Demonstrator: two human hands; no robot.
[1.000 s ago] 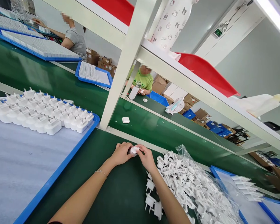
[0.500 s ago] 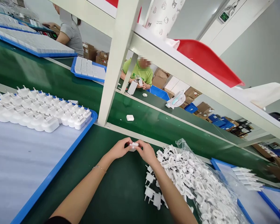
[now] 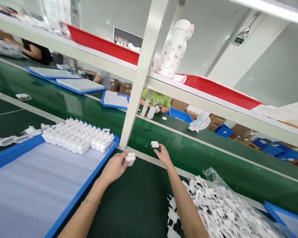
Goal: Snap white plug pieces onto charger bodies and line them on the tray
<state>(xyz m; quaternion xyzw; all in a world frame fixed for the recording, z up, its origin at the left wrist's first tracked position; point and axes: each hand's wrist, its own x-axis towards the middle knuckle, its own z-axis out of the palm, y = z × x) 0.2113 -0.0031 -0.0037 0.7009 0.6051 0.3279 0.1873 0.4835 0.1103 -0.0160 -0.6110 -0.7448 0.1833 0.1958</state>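
My left hand (image 3: 114, 169) is closed around a white plug adapter (image 3: 130, 158), held just above the green work surface. My right hand (image 3: 164, 156) reaches over the green belt with thumb and fingers apart. Its fingertips are right beside a small white block (image 3: 154, 144); whether they touch it I cannot tell. To the left, a blue-rimmed tray (image 3: 85, 185) bears rows of white adapters (image 3: 76, 137) with their pins up. Under and beside my right forearm lies a heap of loose white plug pieces (image 3: 216, 205), partly in a clear plastic bag.
A pale shelf post (image 3: 141, 76) rises beyond my hands. On the shelf stand a white bottle (image 3: 173, 49) and a red tray (image 3: 221, 91). A person in a green shirt (image 3: 159, 98) sits across the belt. Another blue tray (image 3: 288, 218) is at right.
My hands have moved apart: the left carries the adapter leftward, while the right has let go of it and reached forward to the white block. The view has swung left.
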